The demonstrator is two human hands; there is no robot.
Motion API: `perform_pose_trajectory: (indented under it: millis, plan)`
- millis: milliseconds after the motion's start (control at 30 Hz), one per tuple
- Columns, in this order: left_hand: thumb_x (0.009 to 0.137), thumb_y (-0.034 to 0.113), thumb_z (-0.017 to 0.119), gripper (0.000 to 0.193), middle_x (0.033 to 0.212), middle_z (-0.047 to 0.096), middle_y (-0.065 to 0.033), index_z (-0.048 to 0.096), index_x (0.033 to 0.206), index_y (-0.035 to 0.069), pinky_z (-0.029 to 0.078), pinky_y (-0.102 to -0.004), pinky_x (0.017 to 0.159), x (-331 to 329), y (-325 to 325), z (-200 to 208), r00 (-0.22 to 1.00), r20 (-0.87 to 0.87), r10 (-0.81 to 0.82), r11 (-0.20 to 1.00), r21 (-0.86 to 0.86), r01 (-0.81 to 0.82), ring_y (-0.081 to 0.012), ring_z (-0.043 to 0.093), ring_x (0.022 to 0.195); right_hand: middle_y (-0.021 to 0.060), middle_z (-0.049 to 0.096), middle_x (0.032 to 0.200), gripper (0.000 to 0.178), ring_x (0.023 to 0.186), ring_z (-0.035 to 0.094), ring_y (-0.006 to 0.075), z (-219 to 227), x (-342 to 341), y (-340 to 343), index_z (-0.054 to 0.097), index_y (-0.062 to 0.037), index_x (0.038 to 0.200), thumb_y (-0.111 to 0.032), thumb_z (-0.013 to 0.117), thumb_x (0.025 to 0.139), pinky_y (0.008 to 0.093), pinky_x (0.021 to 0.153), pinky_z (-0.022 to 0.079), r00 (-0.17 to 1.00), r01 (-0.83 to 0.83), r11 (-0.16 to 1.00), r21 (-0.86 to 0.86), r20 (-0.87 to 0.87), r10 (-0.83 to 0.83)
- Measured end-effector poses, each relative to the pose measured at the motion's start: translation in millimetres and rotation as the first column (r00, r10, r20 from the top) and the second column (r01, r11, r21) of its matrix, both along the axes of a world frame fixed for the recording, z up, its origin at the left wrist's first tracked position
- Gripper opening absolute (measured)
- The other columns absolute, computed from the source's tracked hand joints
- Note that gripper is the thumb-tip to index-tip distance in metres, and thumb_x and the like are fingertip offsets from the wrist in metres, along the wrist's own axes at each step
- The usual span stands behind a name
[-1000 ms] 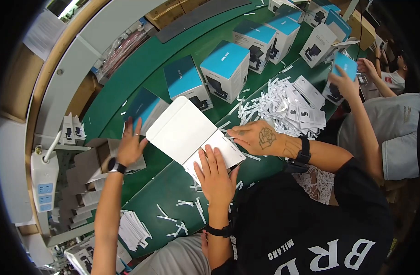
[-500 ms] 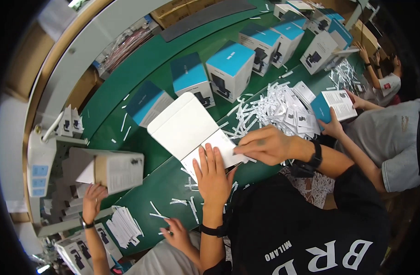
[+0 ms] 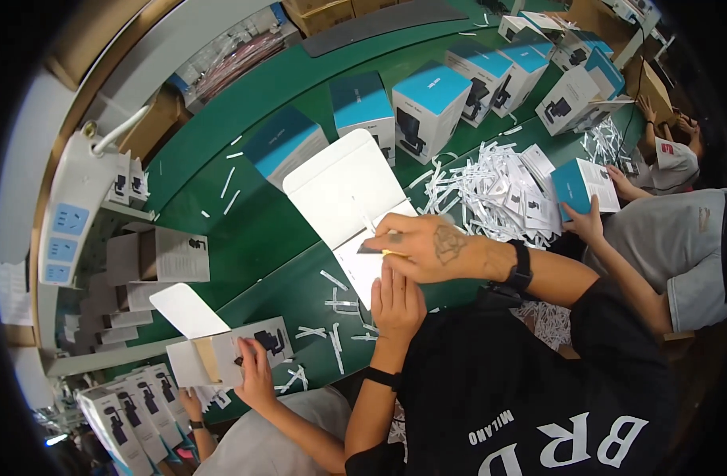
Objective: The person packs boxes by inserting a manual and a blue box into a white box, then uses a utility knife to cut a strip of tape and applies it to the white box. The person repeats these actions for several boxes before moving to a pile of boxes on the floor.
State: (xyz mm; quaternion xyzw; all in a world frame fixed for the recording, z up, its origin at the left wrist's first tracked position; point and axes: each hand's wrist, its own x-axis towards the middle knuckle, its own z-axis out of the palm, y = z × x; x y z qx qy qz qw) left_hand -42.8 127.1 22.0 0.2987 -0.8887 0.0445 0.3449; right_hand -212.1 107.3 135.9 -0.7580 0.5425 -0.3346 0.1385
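Right hand [image 3: 423, 247], as we observe it, lies across the near edge of the flat white carton [image 3: 349, 208], fingers curled and pinched on a small pale strip [image 3: 389, 252] at the carton's lower flap. Our left hand [image 3: 397, 300] lies flat just below it, fingers straight and together, pressing the same flap against the green desk [image 3: 252, 238]; it grips nothing. A black wristband sits on each wrist.

We record the carton lying unfolded near the middle of the desk, its large panel tilted up and away from us. Beyond it stand blue-topped boxes [image 3: 431, 107] in a row, upright and close together. To their right a heap of white paper strips [image 3: 498, 186] covers the desk, and loose strips lie scattered near our hands.

At the lower left, a co-worker's hand [image 3: 254, 371] rests on a white box [image 3: 221, 349] with its lid flap raised. At the right, another co-worker's hand [image 3: 587, 224] holds a blue and white box [image 3: 584, 184] at the desk's edge.
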Motion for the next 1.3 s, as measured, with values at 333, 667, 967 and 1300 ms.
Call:
perform_pose_trajectory:
  millis: [333, 667, 967, 1300]
  plan:
    - [0.086, 0.023, 0.066, 0.020, 0.110, 0.070, -0.0058, 0.074, 0.100, 0.013, 0.041, -0.0384, 0.101, 1, -1, -30, 0.997, -0.049, 0.051, 0.992, -0.116, -0.056, -0.0243, 0.064, 0.103, 0.0102, 0.055, 0.094, 0.024, 0.069, 0.066, 0.0290, -28, 32, -19, 0.071, -0.0076, 0.104, -0.013, 0.062, 0.082, 0.0400, 0.060, 0.055, 0.989, -0.007, 0.995, 0.102, -0.149, 0.022]
    - [0.078, 0.026, 0.072, 0.027, 0.111, 0.072, -0.0099, 0.075, 0.099, 0.008, 0.036, -0.0353, 0.095, 0, -10, -35, 0.989, -0.148, 0.012, 0.980, -0.193, -0.041, -0.0282, 0.064, 0.102, 0.0122, 0.051, 0.090, 0.027, 0.064, 0.064, 0.0281, -37, 40, -22, 0.071, -0.0069, 0.104, -0.016, 0.062, 0.080, 0.0398, 0.054, 0.053, 0.976, -0.152, 0.986, 0.066, -0.146, 0.161]
    - [0.083, 0.028, 0.071, 0.026, 0.111, 0.074, -0.0021, 0.077, 0.104, 0.014, 0.041, -0.0347, 0.094, 5, -7, -30, 0.997, -0.079, 0.007, 0.994, -0.112, -0.016, -0.0201, 0.066, 0.106, 0.0099, 0.048, 0.095, 0.026, 0.063, 0.064, 0.0260, -42, 55, -20, 0.070, -0.0070, 0.098, -0.023, 0.067, 0.078, 0.0387, 0.054, 0.053, 0.947, -0.135, 0.984, 0.117, -0.277, 0.163]
    - [0.079, 0.019, 0.068, 0.036, 0.123, 0.070, -0.0071, 0.072, 0.113, 0.008, 0.038, -0.0390, 0.098, 0, -2, -29, 0.991, -0.118, -0.065, 0.998, 0.014, 0.067, -0.0256, 0.065, 0.113, 0.0087, 0.062, 0.087, 0.017, 0.061, 0.061, 0.0230, 33, 32, -15, 0.069, -0.0047, 0.100, -0.014, 0.068, 0.085, 0.0338, 0.054, 0.051, 0.983, -0.046, 0.996, -0.071, 0.173, 0.058]
